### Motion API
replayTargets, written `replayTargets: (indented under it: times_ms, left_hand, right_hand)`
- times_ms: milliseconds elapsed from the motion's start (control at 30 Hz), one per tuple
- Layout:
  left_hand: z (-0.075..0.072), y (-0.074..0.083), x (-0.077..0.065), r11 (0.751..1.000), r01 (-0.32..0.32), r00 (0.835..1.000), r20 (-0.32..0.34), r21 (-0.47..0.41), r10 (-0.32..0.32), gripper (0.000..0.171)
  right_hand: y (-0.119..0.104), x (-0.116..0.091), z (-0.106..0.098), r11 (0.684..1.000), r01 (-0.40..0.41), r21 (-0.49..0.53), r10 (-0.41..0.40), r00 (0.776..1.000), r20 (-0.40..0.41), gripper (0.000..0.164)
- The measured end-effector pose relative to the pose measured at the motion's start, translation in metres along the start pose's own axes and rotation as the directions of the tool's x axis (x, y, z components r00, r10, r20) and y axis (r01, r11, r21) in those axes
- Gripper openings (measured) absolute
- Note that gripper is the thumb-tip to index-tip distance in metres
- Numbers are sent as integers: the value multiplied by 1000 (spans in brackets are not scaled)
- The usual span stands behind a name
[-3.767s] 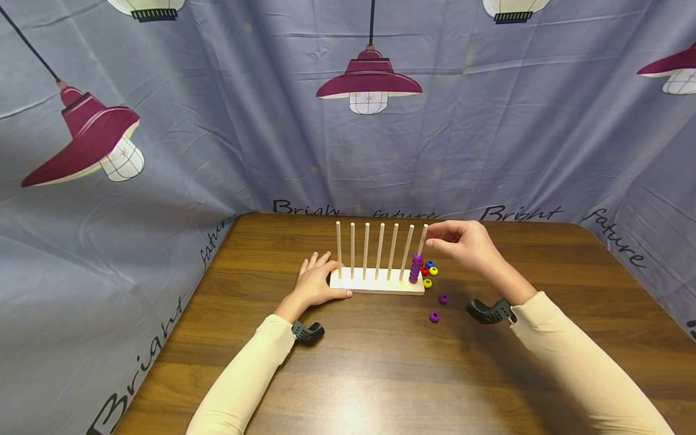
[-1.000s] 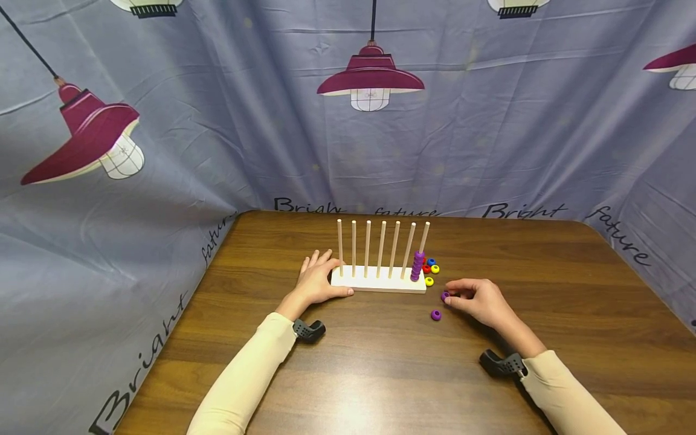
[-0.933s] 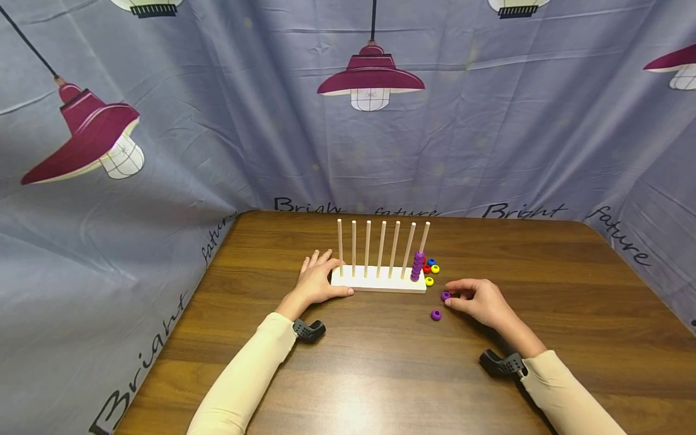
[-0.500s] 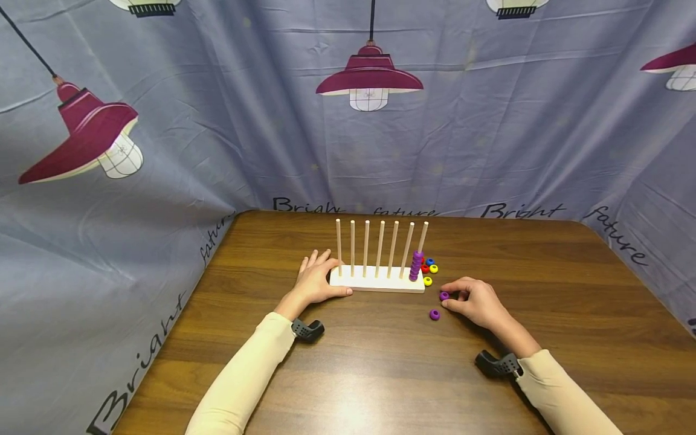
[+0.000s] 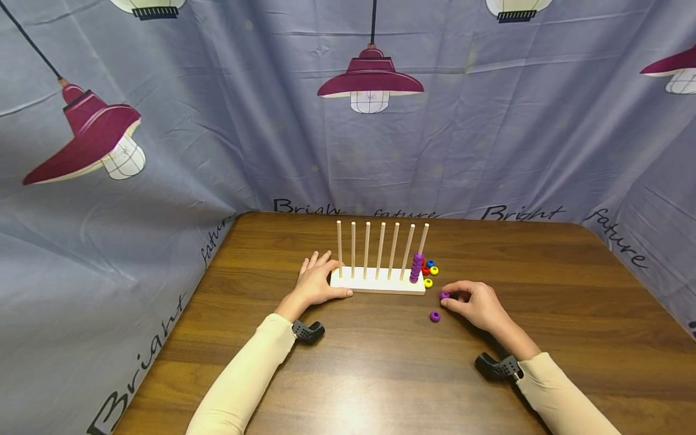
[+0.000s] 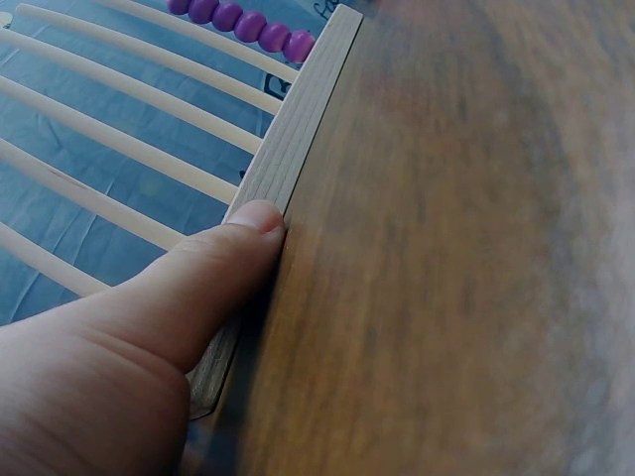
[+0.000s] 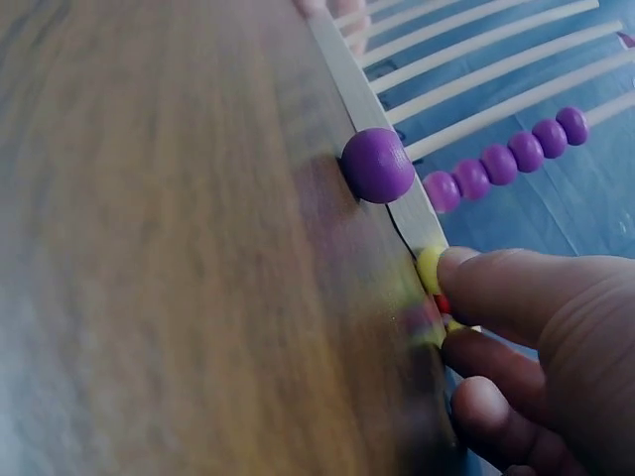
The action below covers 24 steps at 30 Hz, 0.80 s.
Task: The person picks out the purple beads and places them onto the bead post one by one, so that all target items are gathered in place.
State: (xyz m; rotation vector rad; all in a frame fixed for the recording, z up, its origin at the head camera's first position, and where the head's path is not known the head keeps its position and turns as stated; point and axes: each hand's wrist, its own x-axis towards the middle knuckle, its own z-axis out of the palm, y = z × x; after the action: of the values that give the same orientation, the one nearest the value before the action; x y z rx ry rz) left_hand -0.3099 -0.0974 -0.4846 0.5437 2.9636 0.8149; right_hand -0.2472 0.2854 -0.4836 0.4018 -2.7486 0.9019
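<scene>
A pale wooden peg stand (image 5: 377,286) carries several upright rods, and a stack of purple beads (image 5: 417,269) sits on its rightmost rod. My left hand (image 5: 315,283) grips the stand's left end, its thumb (image 6: 213,260) along the front edge and its other fingers spread behind. To the right, my right hand (image 5: 476,304) pinches a loose purple bead (image 5: 444,295) between thumb and forefinger, low over the table. That bead is hidden in the right wrist view. Another purple bead (image 5: 435,316) lies nearer the front, also large in the right wrist view.
Beside the stand's right end lie yellow beads (image 5: 434,270), red beads (image 5: 426,270) and a blue bead (image 5: 431,263). The brown wooden table (image 5: 348,362) meets a grey-blue printed curtain (image 5: 462,151) at the back.
My right hand has come down from the top of the rightmost rod to the loose purple bead and stays there. The left hand keeps its place on the stand.
</scene>
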Motion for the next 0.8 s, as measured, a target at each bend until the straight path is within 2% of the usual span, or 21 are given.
replayTargets:
  times_ms: [333,800]
  left_hand:
    - [0,1,-1,1000,-3,1000,1,4,3,76]
    - [0,0,0,1000,-3,1000,-6,9,3,78]
  right_hand:
    - [-1,1,1,995,-32,99,34,999,-20,18]
    - [0,1,1,996,-17,92,19,999,-28,21]
